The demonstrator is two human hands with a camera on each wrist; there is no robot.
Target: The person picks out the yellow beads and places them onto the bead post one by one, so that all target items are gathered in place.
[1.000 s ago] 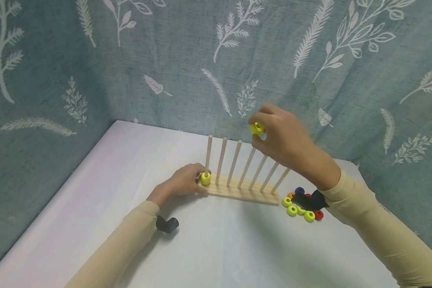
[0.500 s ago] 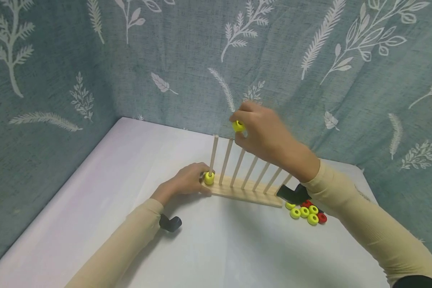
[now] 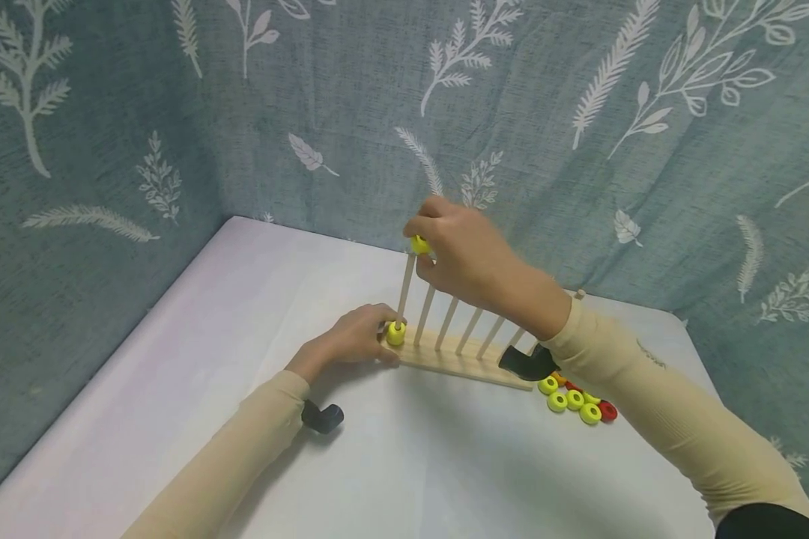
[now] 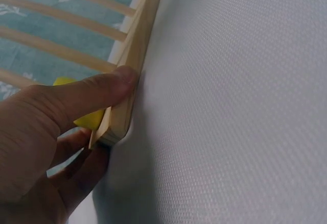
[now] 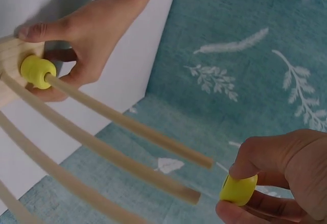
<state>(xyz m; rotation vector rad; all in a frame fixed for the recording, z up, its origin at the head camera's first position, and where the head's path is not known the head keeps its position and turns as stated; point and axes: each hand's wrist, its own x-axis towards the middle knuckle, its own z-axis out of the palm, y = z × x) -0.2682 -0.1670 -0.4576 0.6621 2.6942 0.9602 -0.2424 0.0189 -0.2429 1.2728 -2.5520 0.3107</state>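
Observation:
A wooden peg rack [image 3: 468, 364] with a row of upright pegs stands on the table. My left hand [image 3: 360, 335] grips its left end, thumb on the front edge of the base in the left wrist view. Yellow [image 5: 38, 72] beading sits at the foot of the leftmost peg [image 5: 127, 119]; whether it is one bead or two stacked, I cannot tell. Up at that peg's top, my right hand [image 3: 468, 258] pinches another yellow bead [image 5: 239, 189] between thumb and fingers. In the right wrist view a small gap shows between this bead and the peg's tip.
Right of the rack lies a cluster of loose beads, yellow [image 3: 589, 413], red [image 3: 607, 411] and orange, partly hidden by the right forearm. A patterned teal curtain [image 3: 350, 112] hangs behind and beside the white table [image 3: 377, 471].
My right hand has carried its yellow bead leftward from above the middle pegs to the leftmost peg's top. The left hand keeps its grip on the rack; the view has shifted slightly.

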